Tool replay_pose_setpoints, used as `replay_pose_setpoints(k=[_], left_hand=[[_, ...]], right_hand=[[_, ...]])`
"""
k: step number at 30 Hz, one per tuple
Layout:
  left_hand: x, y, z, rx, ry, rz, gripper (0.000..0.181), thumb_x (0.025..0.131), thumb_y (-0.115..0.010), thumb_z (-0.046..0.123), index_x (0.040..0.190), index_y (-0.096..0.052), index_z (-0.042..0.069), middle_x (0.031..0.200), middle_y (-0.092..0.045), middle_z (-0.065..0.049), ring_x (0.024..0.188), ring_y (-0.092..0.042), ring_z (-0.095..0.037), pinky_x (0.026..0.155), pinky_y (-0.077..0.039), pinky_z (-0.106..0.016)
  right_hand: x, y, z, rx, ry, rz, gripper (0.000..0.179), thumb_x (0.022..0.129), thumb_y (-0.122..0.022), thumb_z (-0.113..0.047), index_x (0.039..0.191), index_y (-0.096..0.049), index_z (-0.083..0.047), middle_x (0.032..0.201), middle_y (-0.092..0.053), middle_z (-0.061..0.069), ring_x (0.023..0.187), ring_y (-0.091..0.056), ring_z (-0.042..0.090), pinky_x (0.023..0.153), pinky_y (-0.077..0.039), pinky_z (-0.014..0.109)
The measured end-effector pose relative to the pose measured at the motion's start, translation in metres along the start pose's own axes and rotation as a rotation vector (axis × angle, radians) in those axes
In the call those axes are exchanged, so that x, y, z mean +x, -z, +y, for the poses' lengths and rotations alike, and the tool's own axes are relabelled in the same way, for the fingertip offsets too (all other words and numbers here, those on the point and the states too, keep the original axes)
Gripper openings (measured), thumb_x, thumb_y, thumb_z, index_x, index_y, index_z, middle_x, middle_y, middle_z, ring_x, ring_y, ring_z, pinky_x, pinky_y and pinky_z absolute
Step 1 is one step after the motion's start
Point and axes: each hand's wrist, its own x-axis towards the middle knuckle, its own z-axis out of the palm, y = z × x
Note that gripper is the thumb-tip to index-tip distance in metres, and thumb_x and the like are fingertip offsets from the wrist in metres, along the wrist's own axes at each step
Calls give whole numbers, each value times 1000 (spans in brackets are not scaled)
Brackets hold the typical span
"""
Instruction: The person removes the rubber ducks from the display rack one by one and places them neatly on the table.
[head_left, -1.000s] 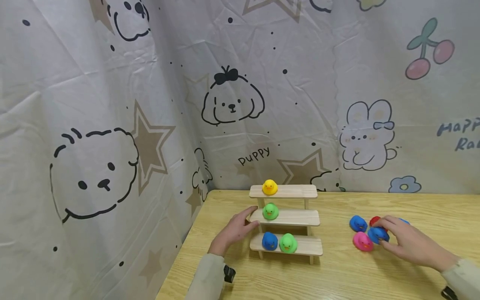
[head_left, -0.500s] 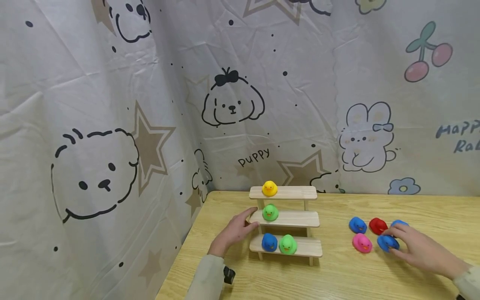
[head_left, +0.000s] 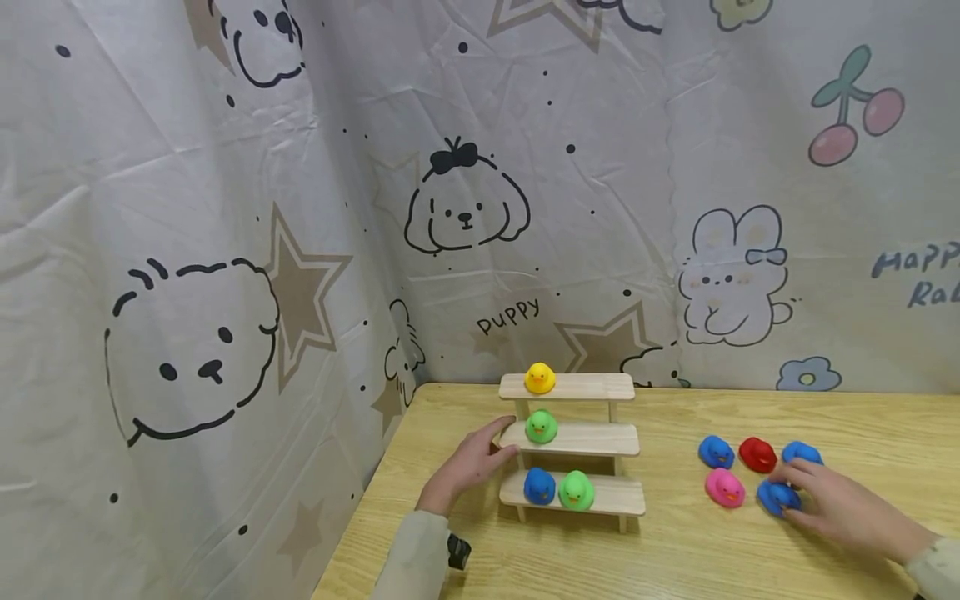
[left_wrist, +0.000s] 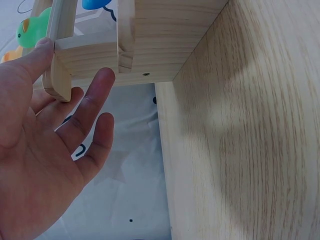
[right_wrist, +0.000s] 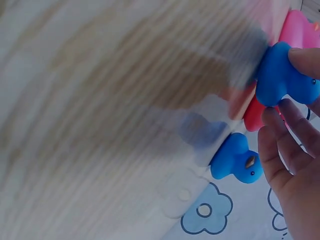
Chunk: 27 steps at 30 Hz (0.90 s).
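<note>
**Plainly, one blue toy duck (head_left: 778, 497) is pinched in my right hand (head_left: 843, 508)**

At the far left hangs a wrinkled pale curtain (head_left: 187, 500), printed with dog faces and brown stars, which also spans the back of the wood-grained table (head_left: 675, 550). Next comes my left hand (head_left: 471, 458), thumb and a finger clamped on the left end of a three-tier wooden stand (head_left: 592, 437); its other fingers are loosely spread. The stand has three flat, pale boards with fine grain and rounded corners.

Four ducks sit on it, all towards the left: one yellow duck (head_left: 540, 378) on the top board, one green duck (head_left: 541, 427) on the middle, and on the bottom a dark blue duck (head_left: 539, 487) beside a light green duck (head_left: 577, 491).

Five more are grouped to the right, nine in all: a blue duck at the left (head_left: 716, 452), a pink duck (head_left: 725, 488) in front of it, a red duck (head_left: 757, 455), the one I hold, and a blue duck at the back right (head_left: 802, 454).

Mine is smooth and rounded, its full body narrowing to a round head with a small dark eye. My thumb and fingertips press it from opposite sides, low over the tabletop near the pink one; I cannot tell whether its base touches the wood.
</note>
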Motion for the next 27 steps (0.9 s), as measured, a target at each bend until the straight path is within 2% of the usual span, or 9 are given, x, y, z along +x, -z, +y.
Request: replay_pose_setpoints(k=[3, 7, 17, 24, 27], left_hand=[[0, -1, -1, -2, 4, 1, 55, 98, -51, 37, 146, -36, 16, 142, -45, -7, 98, -59, -17, 86, -49, -35], [0, -1, 0, -6, 8, 0, 55, 98, -51, 37, 146, -36, 15, 141, -45, -7, 98, -59, -18, 86, -49, -36], [0, -1, -1, -5, 7, -2, 55, 98, -51, 37, 146, -36, 16, 142, -45, -7, 99, -59, -18, 87, -48, -36], [0, -1, -1, -3, 21, -6, 56, 97, -51, 39, 147, -35, 17, 141, -45, -6, 98, -59, -17, 87, -48, -36], [0, 0, 0, -7, 25, -7, 56, 97, -51, 39, 147, -35, 17, 141, -46, -6, 97, -59, -17, 86, -48, -36]], right_hand=[[0, -2, 2, -5, 7, 5, 30, 74, -79, -22, 101, -66, -17, 95, -51, -10, 81, -49, 2, 70, -53, 30], [1, -4, 3, 2, -24, 1, 31, 74, -80, -22, 101, -66, -16, 95, -52, -9, 81, -49, 4, 72, -53, 32], [3, -9, 5, -27, -26, 20, 33, 73, -81, -23, 102, -67, -15, 93, -51, -11, 80, -46, 3, 69, -52, 28], [3, -5, 3, -30, -18, 51, 42, 67, -84, -21, 103, -67, -7, 96, -56, -1, 84, -54, 15, 72, -53, 40], [3, -1, 0, -38, 0, 75, 47, 64, -86, -20, 105, -67, -7, 96, -56, -1, 85, -55, 17, 71, -53, 39]])
